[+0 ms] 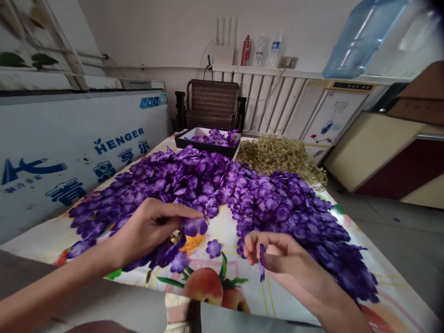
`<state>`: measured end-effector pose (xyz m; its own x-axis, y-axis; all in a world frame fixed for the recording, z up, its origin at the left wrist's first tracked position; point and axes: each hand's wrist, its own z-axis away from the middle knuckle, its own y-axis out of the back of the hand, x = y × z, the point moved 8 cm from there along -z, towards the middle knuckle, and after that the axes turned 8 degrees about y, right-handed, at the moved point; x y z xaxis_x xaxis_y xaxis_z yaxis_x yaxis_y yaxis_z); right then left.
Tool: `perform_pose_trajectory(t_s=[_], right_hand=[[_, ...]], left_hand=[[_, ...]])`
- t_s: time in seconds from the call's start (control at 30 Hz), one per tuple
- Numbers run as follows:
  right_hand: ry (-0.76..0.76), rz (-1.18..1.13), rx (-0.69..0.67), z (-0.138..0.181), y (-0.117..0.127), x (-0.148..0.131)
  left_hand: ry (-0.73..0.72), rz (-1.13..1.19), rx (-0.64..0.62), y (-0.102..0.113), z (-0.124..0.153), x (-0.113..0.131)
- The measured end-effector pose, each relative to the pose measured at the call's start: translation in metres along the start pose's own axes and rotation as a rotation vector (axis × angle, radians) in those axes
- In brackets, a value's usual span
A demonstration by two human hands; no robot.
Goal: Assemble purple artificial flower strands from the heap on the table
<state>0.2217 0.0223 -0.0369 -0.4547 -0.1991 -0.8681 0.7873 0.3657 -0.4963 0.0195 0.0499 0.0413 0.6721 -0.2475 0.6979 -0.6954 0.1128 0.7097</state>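
We find the left hand (pixel 147 229) near the near edge of the counter (pixel 249 296), its fingers (pixel 180 210) closed on a purple fabric blossom (pixel 194 226); the right hand (pixel 277 259) sits near the same edge, its fingers (pixel 251 245) pinching a narrow folded purple blossom (pixel 262 261); a heap of loose purple blossoms (pixel 194 180) covers the counter's middle, extending toward the far edge; a black tray (pixel 208 145) of blossoms and a pile of dried greenery (pixel 280 157) occupy that far edge.
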Motion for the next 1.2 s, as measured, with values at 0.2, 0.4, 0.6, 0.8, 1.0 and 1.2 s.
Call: perform_pose_trajectory(t_s=[0.2, 0.4, 0.6, 0.8, 1.0, 1.2], right_hand=[[0.142, 0.041, 0.077, 0.011, -0.005, -0.007], [0.281, 0.231, 0.203, 0.023, -0.008, -0.024], [0.405, 0.118, 0.257, 0.025, -0.001, -0.033], [0.304, 0.022, 0.296, 0.02, 0.003, -0.023], [0.172, -0.002, 0.263, 0.019, 0.003, -0.015], [0.21, 0.044, 0.309, 0.021, 0.016, -0.015]], left_hand=[[0.032, 0.033, -0.205, -0.038, -0.006, 0.025], [0.025, -0.036, -0.295, -0.066, -0.015, 0.035], [0.155, 0.049, -0.502, -0.087, -0.006, 0.038], [0.207, 0.161, -0.647, -0.1, -0.001, 0.049], [0.26, 0.272, -0.581, -0.106, -0.003, 0.044], [0.283, 0.332, -0.585, -0.106, -0.002, 0.043]])
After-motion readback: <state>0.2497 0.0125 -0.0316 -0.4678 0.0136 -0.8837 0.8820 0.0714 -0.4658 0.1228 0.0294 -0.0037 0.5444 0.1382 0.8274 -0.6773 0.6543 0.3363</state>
